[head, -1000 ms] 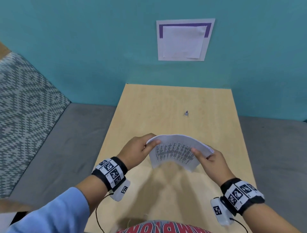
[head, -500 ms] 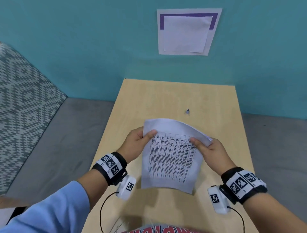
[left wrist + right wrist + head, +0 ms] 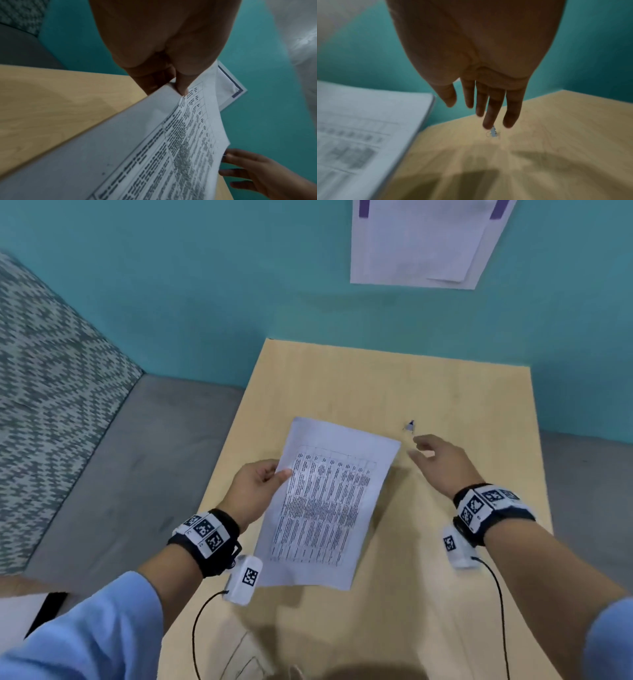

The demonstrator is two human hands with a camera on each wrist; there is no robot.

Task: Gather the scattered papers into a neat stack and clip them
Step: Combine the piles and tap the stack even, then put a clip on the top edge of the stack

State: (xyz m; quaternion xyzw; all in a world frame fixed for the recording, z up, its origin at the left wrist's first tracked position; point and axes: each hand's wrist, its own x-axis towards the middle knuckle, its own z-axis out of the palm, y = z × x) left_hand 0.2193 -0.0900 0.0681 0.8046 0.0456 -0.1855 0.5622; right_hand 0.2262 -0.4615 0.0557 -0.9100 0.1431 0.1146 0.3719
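Head view: light, floppy papers (image 3: 325, 501) are pinched at one edge by the left hand (image 3: 255, 491); the small clip (image 3: 410, 426) is approached by the open right hand (image 3: 442, 463).

1. The papers (image 3: 325, 505) carry a printed table with many rows and columns of dark text, but the print is too blurred to read any word or number.
2. The wrist bands (image 3: 205, 534) show black-and-white square code patterns, without letters.
3. The small white box (image 3: 245, 578) under the left wrist has one such code square too.
4. The sheet on the wall (image 3: 421, 244) shows no readable writing.
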